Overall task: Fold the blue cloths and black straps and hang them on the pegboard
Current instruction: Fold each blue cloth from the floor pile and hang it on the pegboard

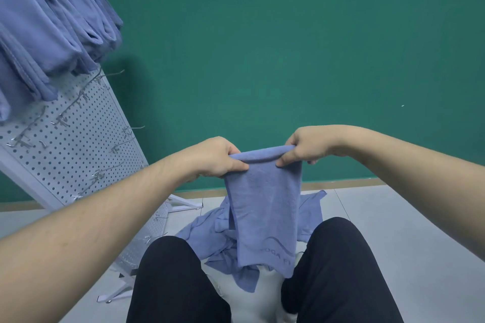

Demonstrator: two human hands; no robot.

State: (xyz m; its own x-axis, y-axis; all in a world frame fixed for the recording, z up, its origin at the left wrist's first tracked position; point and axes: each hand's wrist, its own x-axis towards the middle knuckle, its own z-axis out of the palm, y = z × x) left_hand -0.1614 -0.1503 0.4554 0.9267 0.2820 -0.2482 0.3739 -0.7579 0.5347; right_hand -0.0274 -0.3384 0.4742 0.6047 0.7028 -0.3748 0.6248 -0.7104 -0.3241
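You're working in soft, even light — bright enough, no glare. The pegboard [78, 139] throws a dim, blurred shadow onto the green wall [288, 34] just to its right. The wide lens bends your view: the pegboard leans hard, and the hanging cloths [47, 29] at the top left corner look stretched and slightly soft — the centre stays sharp.

Two hands, left [220, 158] and right [305, 148], share one folded blue cloth [265, 207]. One loose heap of blue cloth [207, 233] lies on the floor; its pieces cannot be counted. On one white pegboard [78, 149] hang folded cloths [47, 31], roughly five, overlapping too much for a sure count. About ten bare metal hooks [132, 128] show. Two knees [168, 270] in black.
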